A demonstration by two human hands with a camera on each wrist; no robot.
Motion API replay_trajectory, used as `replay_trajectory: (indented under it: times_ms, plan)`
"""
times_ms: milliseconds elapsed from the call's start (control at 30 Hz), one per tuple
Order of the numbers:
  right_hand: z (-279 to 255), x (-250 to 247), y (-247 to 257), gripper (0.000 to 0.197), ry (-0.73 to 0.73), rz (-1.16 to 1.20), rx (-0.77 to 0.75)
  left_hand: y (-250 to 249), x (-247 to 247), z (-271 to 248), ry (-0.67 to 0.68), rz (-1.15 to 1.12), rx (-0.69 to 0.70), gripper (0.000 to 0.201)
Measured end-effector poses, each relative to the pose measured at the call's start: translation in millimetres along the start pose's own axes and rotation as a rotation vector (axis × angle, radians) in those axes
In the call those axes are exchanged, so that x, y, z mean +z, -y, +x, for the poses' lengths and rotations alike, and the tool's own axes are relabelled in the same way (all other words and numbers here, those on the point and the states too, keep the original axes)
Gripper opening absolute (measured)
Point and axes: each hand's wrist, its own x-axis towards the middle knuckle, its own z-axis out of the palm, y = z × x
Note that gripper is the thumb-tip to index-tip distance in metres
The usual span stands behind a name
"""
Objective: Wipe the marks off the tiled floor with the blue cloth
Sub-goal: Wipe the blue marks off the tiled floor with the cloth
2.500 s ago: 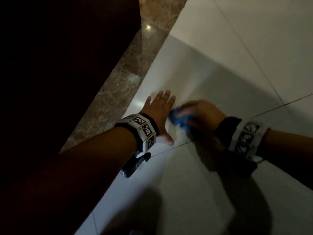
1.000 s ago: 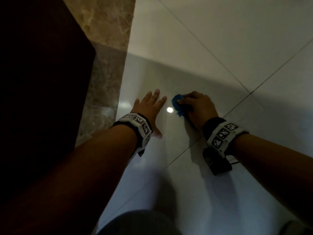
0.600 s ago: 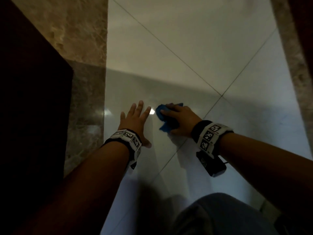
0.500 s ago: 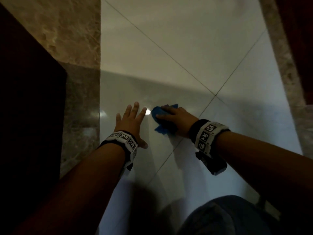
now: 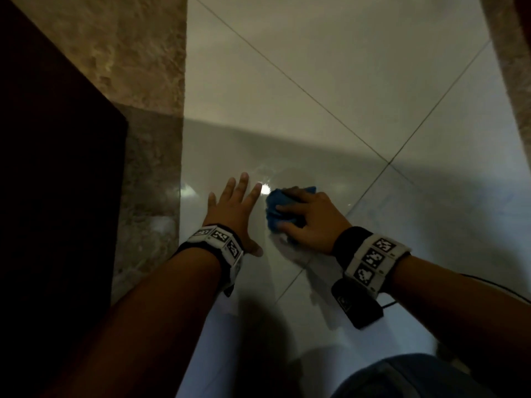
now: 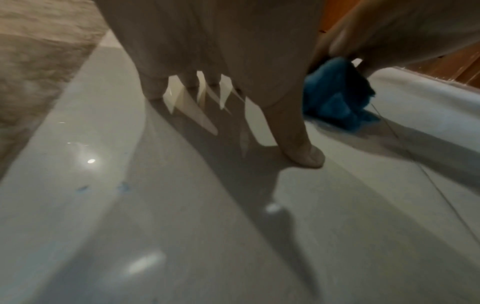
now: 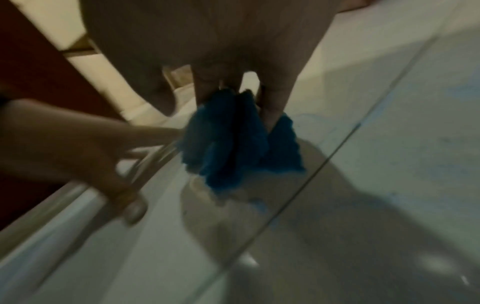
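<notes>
A bunched blue cloth (image 5: 277,209) lies on the glossy white floor tile (image 5: 330,81), and my right hand (image 5: 304,216) grips it with curled fingers and presses it down. In the right wrist view the blue cloth (image 7: 233,142) bulges out under my fingers. My left hand (image 5: 234,206) lies flat on the tile just left of the cloth, fingers spread and straight. In the left wrist view the blue cloth (image 6: 335,98) shows to the right of my thumb. Small blue marks (image 6: 122,187) dot the tile near my left wrist. Faint blue smears (image 7: 462,92) show right of the grout line.
A brown marble border strip (image 5: 149,168) runs along the left, with a dark wooden panel (image 5: 51,196) beyond it. Another marble strip (image 5: 514,67) edges the right. Grout lines (image 5: 388,162) cross ahead of my hands. My knee (image 5: 408,377) shows at the bottom right.
My right hand has slid the cloth from close to my left hand's fingertips back towards me and slightly right. The left hand stays flat on the tile. My head view has swung to take in more floor.
</notes>
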Motion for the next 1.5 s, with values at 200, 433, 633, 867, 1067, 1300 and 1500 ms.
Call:
replay_trajectory:
  times_ms: [200,433,633,867,1067,1300,1500]
  plan:
    - [22.2,-18.2,-20.3,0.020,-0.144,-0.081,-0.230,-0.8,-1.9,1.0,0.005,0.004,0.000,0.137]
    - [-3.2,13.6,-2.5,0.027,0.050,-0.213,-0.468,-2.9,-3.8,-0.9,0.009,-0.009,-0.012,0.138]
    - [34.8,-22.3,-39.5,0.031,-0.270,-0.001,0.109,-2.1,-3.4,-1.1,0.006,-0.002,-0.011,0.138]
    - [-29.5,18.1,-11.9,0.033,0.109,-0.156,-0.451,-3.7,-3.7,-0.7,-0.005,0.009,-0.019,0.140]
    - [24.2,-11.7,-19.0,0.031,-0.129,-0.211,-0.077,-2.0,-3.4,1.7,0.013,0.007,-0.017,0.140]
    - [-32.9,12.6,0.9,0.043,0.243,-0.129,-0.311,-3.8,-3.9,0.2,0.007,0.038,-0.026,0.139]
    - [14.8,-13.3,-16.6,0.026,-0.164,-0.061,0.031,-3.6,-4.0,0.5,0.011,0.038,-0.028,0.141]
